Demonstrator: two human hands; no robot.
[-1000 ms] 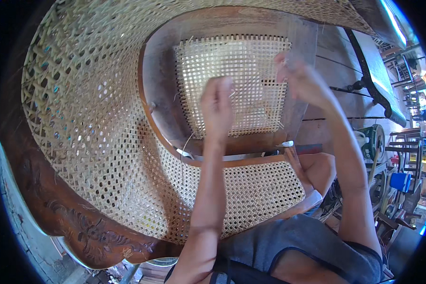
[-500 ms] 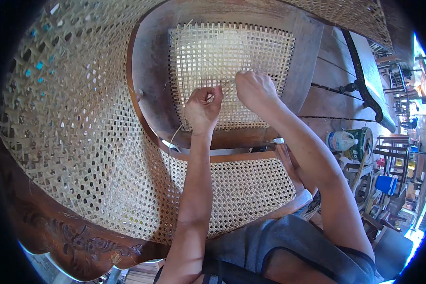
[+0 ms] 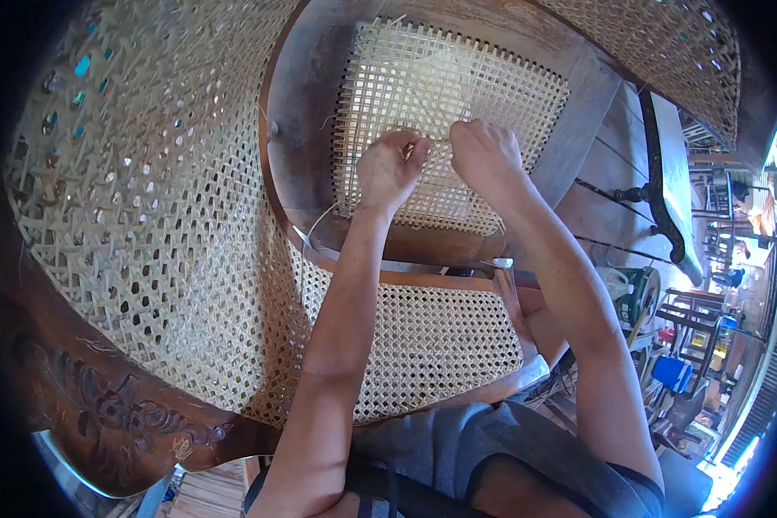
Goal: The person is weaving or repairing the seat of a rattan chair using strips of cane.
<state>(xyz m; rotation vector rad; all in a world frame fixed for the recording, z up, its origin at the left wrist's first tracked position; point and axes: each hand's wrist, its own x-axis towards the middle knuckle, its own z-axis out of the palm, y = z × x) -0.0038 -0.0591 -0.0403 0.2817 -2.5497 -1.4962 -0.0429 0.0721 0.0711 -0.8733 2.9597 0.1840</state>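
A partly woven cane panel [image 3: 406,73] is strung across small holes in a dark wooden chair frame [image 3: 300,155]. Over its middle, my left hand [image 3: 390,171] is closed, with thumb and forefinger pinched into a ring. Just to its right, my right hand [image 3: 485,154] is closed too, knuckles up, its fingertips partly hidden. A thin cane strand stretches across the short gap between the two hands, pinched at both ends. From the panel's lower left corner, a loose cane end [image 3: 318,221] curves down beside my left forearm.
Finished cane webbing [image 3: 164,198] curves along the left, edged by carved wood [image 3: 116,406]. A lower cane section [image 3: 432,332] lies between my forearms. To the right are a dark-framed bench [image 3: 665,173], a green bucket [image 3: 637,293], a blue container [image 3: 672,373] and several chairs.
The whole view has shifted and tilted, so the panel sits farther right and higher. Both hands stay closed over the panel's middle, with little movement against it.
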